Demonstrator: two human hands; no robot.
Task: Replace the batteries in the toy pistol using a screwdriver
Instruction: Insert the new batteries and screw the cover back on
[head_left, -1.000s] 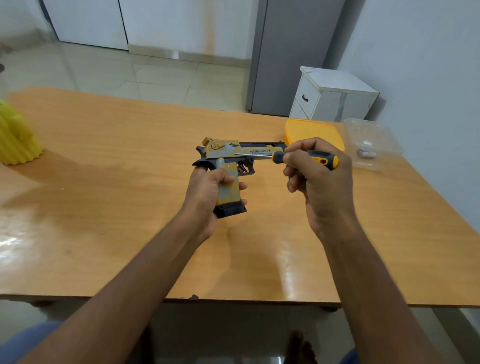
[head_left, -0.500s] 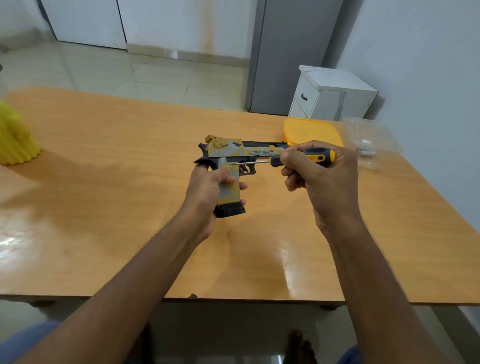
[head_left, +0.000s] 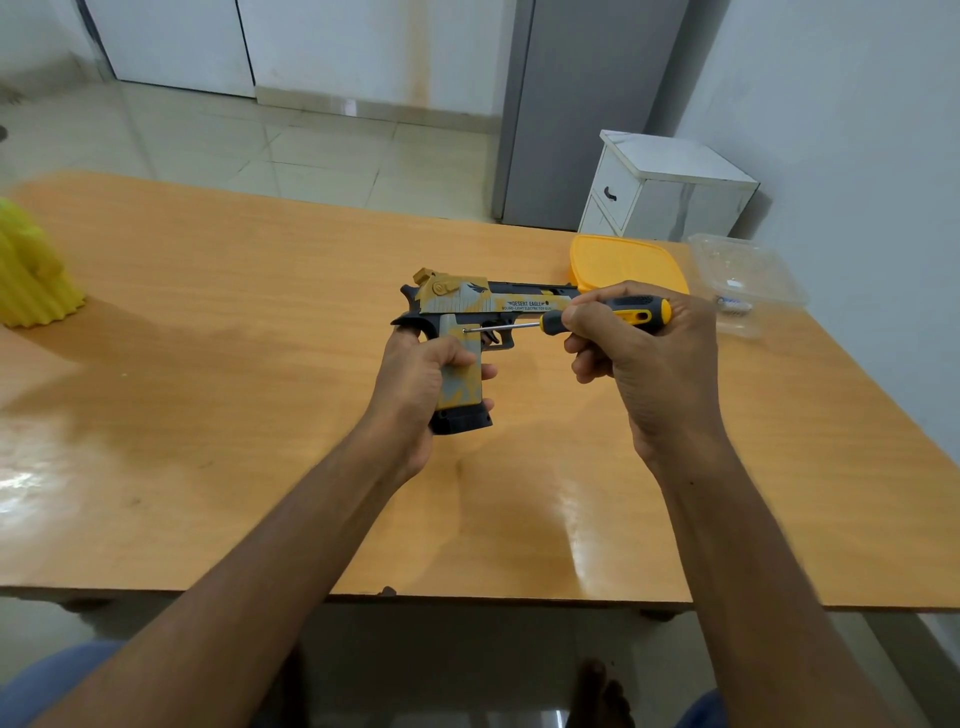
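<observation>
Counting what's showing rn: 1 toy pistol (head_left: 467, 332), 1 screwdriver (head_left: 608, 317), 2 hands, left hand (head_left: 415, 384) & right hand (head_left: 649, 358). 1 table (head_left: 260, 364) carrying it all. 1 orange lid (head_left: 623, 260), 1 clear plastic tub (head_left: 748, 280) w/ sth small inside, no. unclear. 1 yellow ribbed obj (head_left: 31, 275) sitting at left edge. 1 white cabinet (head_left: 670, 192) standing behind.

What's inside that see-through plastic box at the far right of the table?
In the clear plastic box lies something small, silvery and blue, maybe batteries; glare on the plastic blurs it. The orange lid lies beside the box.
</observation>
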